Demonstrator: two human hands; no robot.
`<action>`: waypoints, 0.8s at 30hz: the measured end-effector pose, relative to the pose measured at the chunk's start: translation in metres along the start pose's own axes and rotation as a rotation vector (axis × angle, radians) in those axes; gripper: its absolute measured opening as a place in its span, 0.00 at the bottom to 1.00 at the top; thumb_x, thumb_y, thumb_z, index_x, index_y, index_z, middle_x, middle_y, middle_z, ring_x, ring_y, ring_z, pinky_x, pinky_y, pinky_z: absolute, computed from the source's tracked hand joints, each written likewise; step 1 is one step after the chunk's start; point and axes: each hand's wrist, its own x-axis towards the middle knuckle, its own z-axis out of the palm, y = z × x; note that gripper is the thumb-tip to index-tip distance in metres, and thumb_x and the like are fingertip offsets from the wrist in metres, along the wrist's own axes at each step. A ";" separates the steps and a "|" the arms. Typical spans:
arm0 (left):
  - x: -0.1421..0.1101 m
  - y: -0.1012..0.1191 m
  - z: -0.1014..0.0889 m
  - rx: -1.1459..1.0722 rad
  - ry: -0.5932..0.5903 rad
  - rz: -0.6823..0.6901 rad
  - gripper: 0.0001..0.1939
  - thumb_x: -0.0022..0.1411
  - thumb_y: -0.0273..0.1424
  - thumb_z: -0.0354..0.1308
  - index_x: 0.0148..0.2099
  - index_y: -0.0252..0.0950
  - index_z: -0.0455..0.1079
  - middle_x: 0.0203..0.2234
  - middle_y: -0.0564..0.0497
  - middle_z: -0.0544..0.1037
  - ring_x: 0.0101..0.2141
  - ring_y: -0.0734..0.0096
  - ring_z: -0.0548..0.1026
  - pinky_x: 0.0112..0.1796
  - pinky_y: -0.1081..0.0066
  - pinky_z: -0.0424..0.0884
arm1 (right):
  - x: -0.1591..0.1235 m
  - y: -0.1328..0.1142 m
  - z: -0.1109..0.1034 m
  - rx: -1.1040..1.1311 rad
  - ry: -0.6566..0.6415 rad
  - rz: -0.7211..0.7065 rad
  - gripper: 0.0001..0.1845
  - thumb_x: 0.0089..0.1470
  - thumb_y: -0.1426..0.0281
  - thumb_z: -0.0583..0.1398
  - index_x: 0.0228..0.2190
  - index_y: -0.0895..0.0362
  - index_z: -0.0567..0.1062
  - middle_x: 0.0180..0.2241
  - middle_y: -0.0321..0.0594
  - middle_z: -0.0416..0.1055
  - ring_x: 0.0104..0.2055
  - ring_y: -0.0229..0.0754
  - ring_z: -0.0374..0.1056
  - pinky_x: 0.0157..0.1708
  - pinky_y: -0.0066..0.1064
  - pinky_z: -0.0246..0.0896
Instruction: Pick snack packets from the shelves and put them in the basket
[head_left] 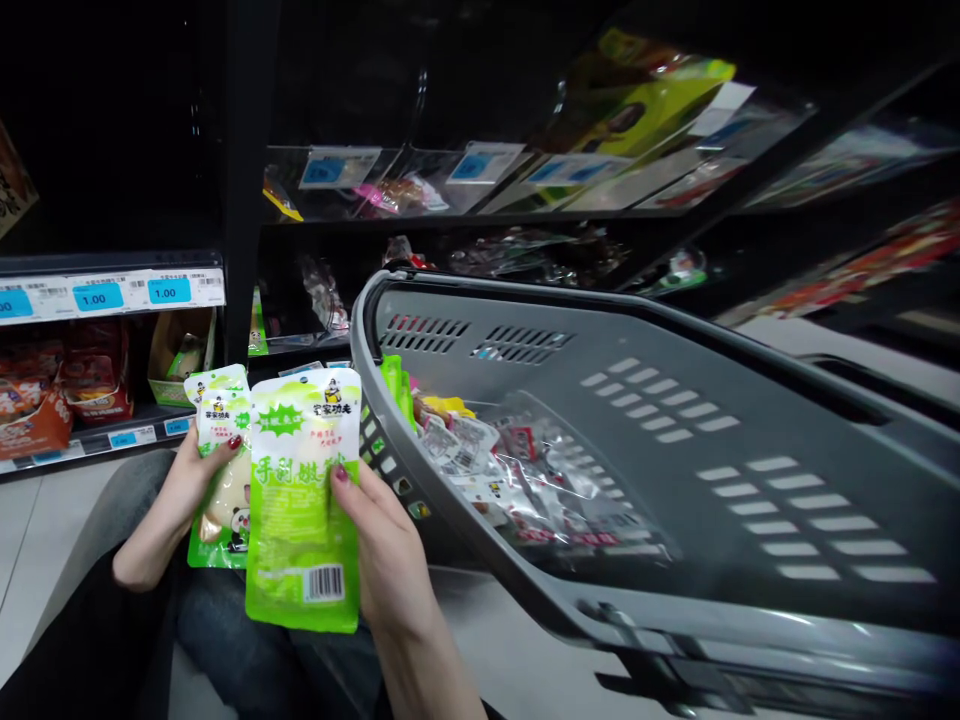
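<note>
Two green-and-white snack packets are up in front of my knees. My left hand [178, 500] is closed on the smaller-looking packet [217, 545], which has a panda picture and a clear part low on its front. Its right edge lies partly behind the other packet. My right hand [390, 540] grips the nearer packet [296, 590] by its right edge, thumb on the front, with a barcode near the bottom. Just right of my hands stands a grey shopping basket [622, 410], tilted in view, with several clear and coloured snack packets [547, 480] inside.
Dark shelves with blue-and-white price tags [97, 296] rise ahead. At the lower left are orange-red snack boxes [94, 385] and a green display box [180, 355]. Packets [397, 195] lie on the middle shelf. Pale floor tiles [26, 540] show at the left.
</note>
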 end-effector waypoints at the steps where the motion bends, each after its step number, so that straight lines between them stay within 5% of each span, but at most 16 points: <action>1: 0.000 -0.001 -0.001 -0.002 -0.003 0.004 0.29 0.44 0.31 0.66 0.50 0.35 0.64 0.42 0.44 0.78 0.40 0.55 0.76 0.40 0.63 0.71 | 0.000 0.000 0.000 -0.024 0.010 -0.005 0.20 0.47 0.57 0.60 0.41 0.53 0.74 0.34 0.41 0.76 0.38 0.49 0.71 0.35 0.40 0.67; 9: 0.002 -0.005 -0.004 -0.005 -0.038 0.002 0.26 0.47 0.31 0.64 0.50 0.36 0.64 0.45 0.44 0.76 0.41 0.57 0.75 0.42 0.62 0.70 | 0.014 0.001 -0.005 -0.076 -0.046 -0.066 0.12 0.45 0.65 0.62 0.35 0.55 0.75 0.28 0.36 0.73 0.28 0.39 0.67 0.29 0.30 0.63; 12: 0.003 -0.004 -0.003 0.023 0.014 -0.010 0.28 0.46 0.31 0.65 0.50 0.35 0.64 0.43 0.44 0.76 0.40 0.58 0.75 0.41 0.64 0.69 | 0.024 0.005 -0.008 0.091 -0.032 0.079 0.12 0.43 0.61 0.62 0.31 0.54 0.73 0.19 0.29 0.64 0.15 0.31 0.53 0.15 0.24 0.48; 15: 0.004 -0.003 -0.003 0.043 0.049 0.007 0.29 0.44 0.31 0.66 0.49 0.33 0.64 0.41 0.44 0.77 0.38 0.60 0.75 0.41 0.65 0.69 | 0.029 0.007 -0.010 0.208 -0.102 0.253 0.25 0.47 0.48 0.53 0.33 0.55 0.73 0.20 0.31 0.60 0.13 0.29 0.43 0.13 0.24 0.38; 18: 0.004 -0.001 -0.003 0.033 0.049 0.023 0.27 0.43 0.31 0.67 0.47 0.33 0.65 0.39 0.45 0.78 0.37 0.61 0.76 0.39 0.66 0.69 | 0.025 0.008 -0.012 0.254 -0.132 0.294 0.36 0.47 0.40 0.43 0.36 0.55 0.73 0.25 0.38 0.63 0.18 0.34 0.50 0.15 0.27 0.44; 21: 0.003 0.001 -0.003 0.028 0.076 0.026 0.25 0.43 0.31 0.67 0.45 0.33 0.66 0.39 0.45 0.78 0.37 0.61 0.76 0.38 0.68 0.70 | 0.019 0.008 -0.013 0.312 -0.112 0.240 0.21 0.43 0.52 0.58 0.36 0.52 0.73 0.27 0.36 0.64 0.23 0.36 0.56 0.18 0.26 0.49; 24: 0.003 0.001 -0.002 0.009 0.103 0.032 0.26 0.43 0.31 0.67 0.46 0.35 0.66 0.39 0.46 0.78 0.36 0.63 0.76 0.37 0.69 0.70 | 0.016 0.006 -0.015 0.292 -0.071 0.157 0.25 0.36 0.67 0.61 0.41 0.50 0.71 0.30 0.35 0.66 0.26 0.37 0.59 0.22 0.27 0.55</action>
